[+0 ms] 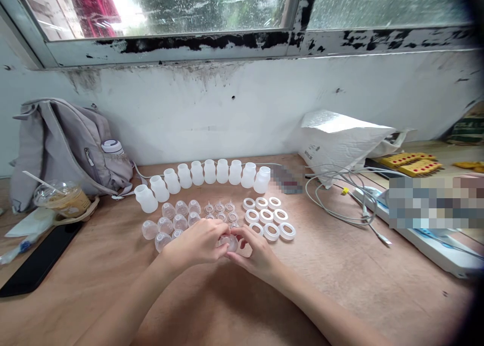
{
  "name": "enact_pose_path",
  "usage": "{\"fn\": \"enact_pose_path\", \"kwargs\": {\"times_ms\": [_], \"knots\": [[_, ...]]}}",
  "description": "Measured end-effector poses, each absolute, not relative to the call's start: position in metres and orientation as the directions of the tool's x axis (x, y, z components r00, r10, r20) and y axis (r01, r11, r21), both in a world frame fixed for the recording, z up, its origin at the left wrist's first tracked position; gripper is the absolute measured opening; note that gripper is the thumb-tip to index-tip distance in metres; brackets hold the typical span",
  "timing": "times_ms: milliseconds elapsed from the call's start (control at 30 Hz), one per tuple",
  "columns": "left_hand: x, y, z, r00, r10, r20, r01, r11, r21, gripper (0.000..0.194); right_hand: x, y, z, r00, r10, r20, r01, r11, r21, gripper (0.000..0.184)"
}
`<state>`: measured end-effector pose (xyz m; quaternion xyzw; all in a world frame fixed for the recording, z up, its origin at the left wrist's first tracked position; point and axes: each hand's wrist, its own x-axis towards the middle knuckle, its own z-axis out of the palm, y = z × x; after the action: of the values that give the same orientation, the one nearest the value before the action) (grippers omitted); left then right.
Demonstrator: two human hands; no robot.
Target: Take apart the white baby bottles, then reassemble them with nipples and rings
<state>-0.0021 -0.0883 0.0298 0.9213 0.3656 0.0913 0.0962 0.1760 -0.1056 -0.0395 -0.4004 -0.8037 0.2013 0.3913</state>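
- The left hand [200,241] is curled, its fingers bent closely around the near side of a small clear piece [231,243].
- The right hand [260,255] meets the same piece from the other side; its thumb and fingertips are at the piece, with a narrow gap between thumb and curved fingers.
- The clear piece sits between the two hands, above the near edge of the laid-out parts; fingers cover much of it, so its exact shape is hard to tell.
- Just beyond the hands, small clear teats [220,208] stand in rows on the table [340,295].
- Beside the left hand are clear domed caps [165,225], some partly hidden by it.
- Near the right hand, pale rings [271,238] lie flat in three rows of three.
- Behind all these, ten frosted bottles [209,172] stand upright in a curved line.
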Motion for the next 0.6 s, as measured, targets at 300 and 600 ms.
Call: {"fn": "enact_pose_path", "kwargs": {"times_ms": [300, 600], "knots": [[0.002, -0.087, 0.026, 0.697, 0.704, 0.134, 0.677, -0.708, 0.202, 0.012, 0.175, -0.104, -0.045, -0.379, 0.803, 0.460, 0.471, 0.595, -0.651, 0.028], [-0.004, -0.083, 0.035, 0.696, 0.710, 0.110, 0.631, -0.678, 0.377, 0.012, 0.179, -0.106, -0.034, -0.391, 0.802, 0.452, 0.475, 0.596, -0.647, 0.034]]}}
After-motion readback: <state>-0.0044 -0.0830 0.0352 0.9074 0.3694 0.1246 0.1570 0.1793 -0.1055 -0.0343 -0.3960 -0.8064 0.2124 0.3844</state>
